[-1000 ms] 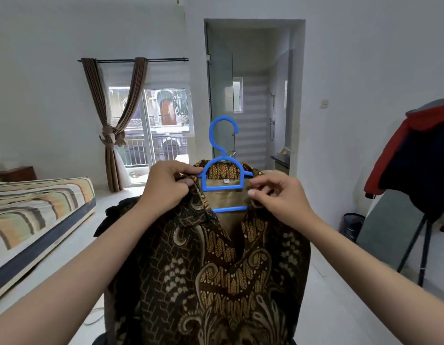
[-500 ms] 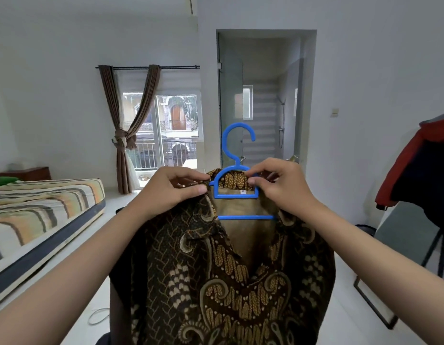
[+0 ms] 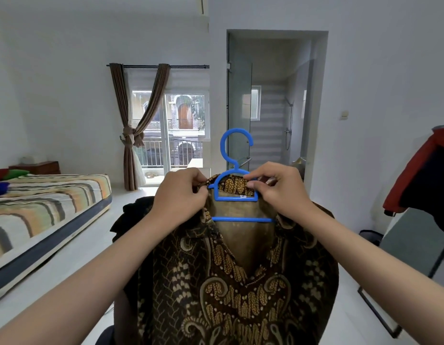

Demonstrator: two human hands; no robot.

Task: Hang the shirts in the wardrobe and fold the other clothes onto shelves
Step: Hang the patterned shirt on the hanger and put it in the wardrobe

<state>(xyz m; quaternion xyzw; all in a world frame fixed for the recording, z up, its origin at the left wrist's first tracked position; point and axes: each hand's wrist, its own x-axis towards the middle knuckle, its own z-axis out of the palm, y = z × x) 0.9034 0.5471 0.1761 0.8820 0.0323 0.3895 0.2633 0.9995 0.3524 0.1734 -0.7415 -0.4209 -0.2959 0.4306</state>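
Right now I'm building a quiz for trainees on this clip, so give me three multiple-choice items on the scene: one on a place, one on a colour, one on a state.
1. Where is the striped bed?
A. On the left of the room
B. In the doorway
C. Under the red garment

2. What colour is the hanger?
A. White
B. Blue
C. Black

3. How do the hands stand at the shirt?
A. Both hang idle
B. Only one touches it
C. Both pinch its collar beside the hanger

Answers:
1 A: the bed lies along the left side.
2 B: the hanger is blue plastic.
3 C: the left hand and the right hand each pinch the collar of the batik shirt on either side of the hanger.
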